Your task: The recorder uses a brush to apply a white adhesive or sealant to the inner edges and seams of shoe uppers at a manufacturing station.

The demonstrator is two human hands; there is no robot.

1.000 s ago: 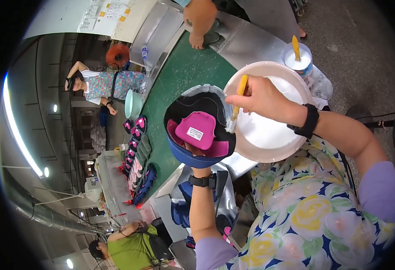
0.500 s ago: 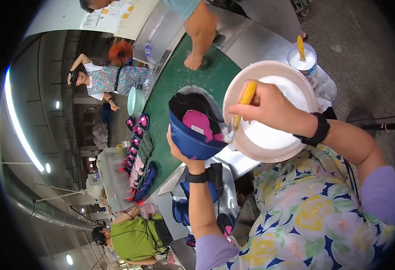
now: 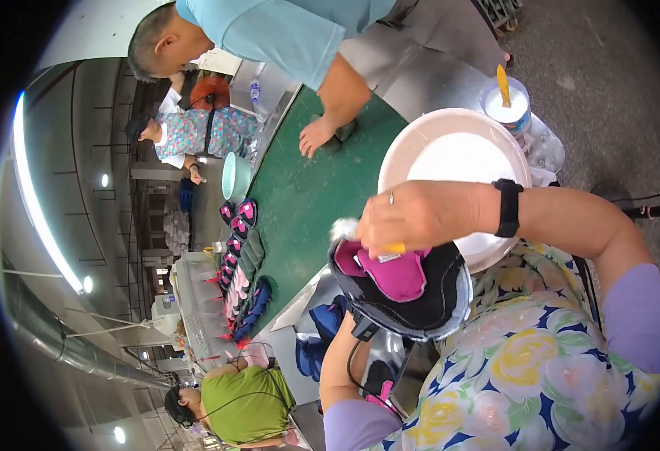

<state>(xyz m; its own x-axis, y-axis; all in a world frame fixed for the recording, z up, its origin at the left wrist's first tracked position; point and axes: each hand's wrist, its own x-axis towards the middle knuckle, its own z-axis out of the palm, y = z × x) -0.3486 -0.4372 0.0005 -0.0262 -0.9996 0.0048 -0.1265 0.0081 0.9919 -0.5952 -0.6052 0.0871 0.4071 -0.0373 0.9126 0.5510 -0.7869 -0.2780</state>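
Note:
A shoe upper (image 3: 444, 295), black inside with a pink lining piece (image 3: 403, 286) and a pale stitched edge, is tilted so that its opening faces me. My left forearm (image 3: 341, 364) runs up behind it; the upper hides the left hand, which supports it from underneath. Over its far edge, my right hand (image 3: 414, 219) is closed round a brush with a yellow handle (image 3: 396, 247). The brush's white, wet bristles (image 3: 343, 229) are at the upper's left rim. Just beyond my right wrist sits a pale pink basin (image 3: 399, 146) of white liquid, probably glue.
A tub (image 3: 521, 124) of white liquid with another yellow brush stands past the basin. Several shoe uppers and dark soles (image 3: 251, 255) line the green belt (image 3: 292, 192). Across it, a co-worker's hand (image 3: 316, 138) reaches to dark pieces. Blue uppers (image 3: 311, 353) lie by my left arm.
The shoe upper has turned and moved right and nearer me, its inside now facing me. My right hand has brought the brush leftward from the basin's edge. The co-worker opposite leans further in.

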